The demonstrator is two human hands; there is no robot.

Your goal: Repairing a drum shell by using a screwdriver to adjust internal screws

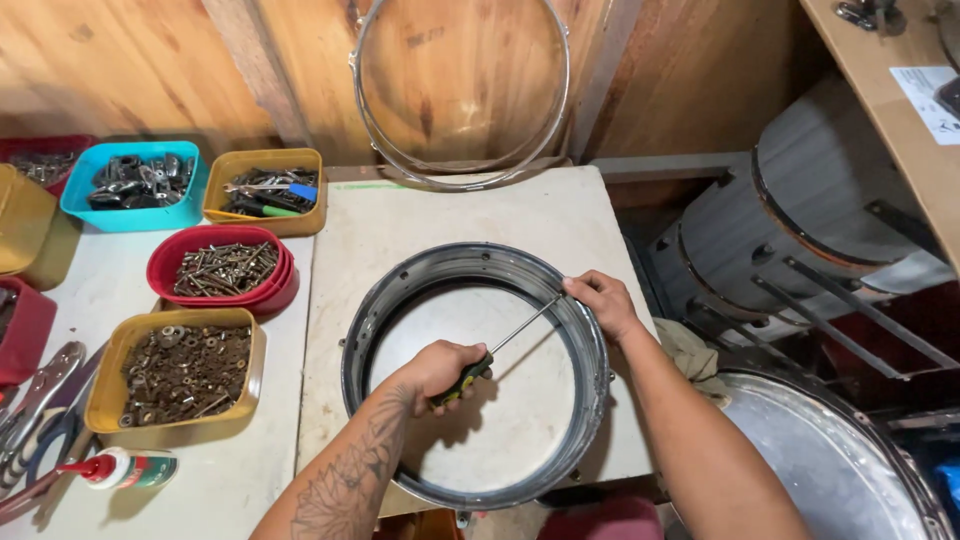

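On the desk point(340, 250), a metal drum shell point(385, 300) lies at centre. The left hand point(440, 368) grips a screwdriver point(500, 345) inside it; the right hand point(600, 300) pinches the shell's far-right rim at the tip. Trays of screws point(222, 265) sit left.

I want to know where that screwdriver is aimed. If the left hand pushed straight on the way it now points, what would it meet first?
The left hand points its screwdriver up-right. First in line is the drum shell's inner wall, where the right hand's fingers grip the rim; the tip looks there already.
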